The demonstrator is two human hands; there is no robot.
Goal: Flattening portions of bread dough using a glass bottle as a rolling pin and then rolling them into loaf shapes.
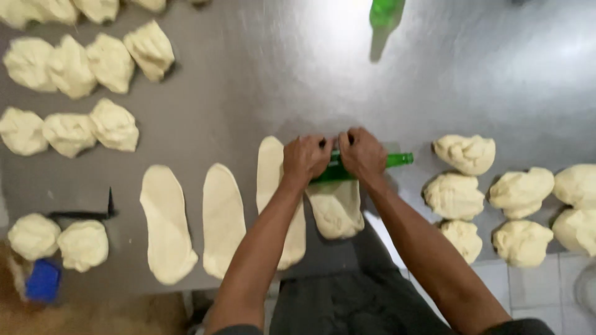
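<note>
No labels, signs or screens are showing anywhere in this view. The nearest things to packaging are two green glass bottles (397, 160) and a small blue tub. One bottle is lying on its side on the steel table (248, 80), neck pointing right, bare of any label. The second bottle (385, 13) is standing at the top edge, cut off by the frame. The blue tub (42, 280) is sitting at the lower left.

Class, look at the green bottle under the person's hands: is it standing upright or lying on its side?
Lying on its side. The green bottle rests flat across a dough piece, neck pointing sideways, both hands pressing on it.
</note>
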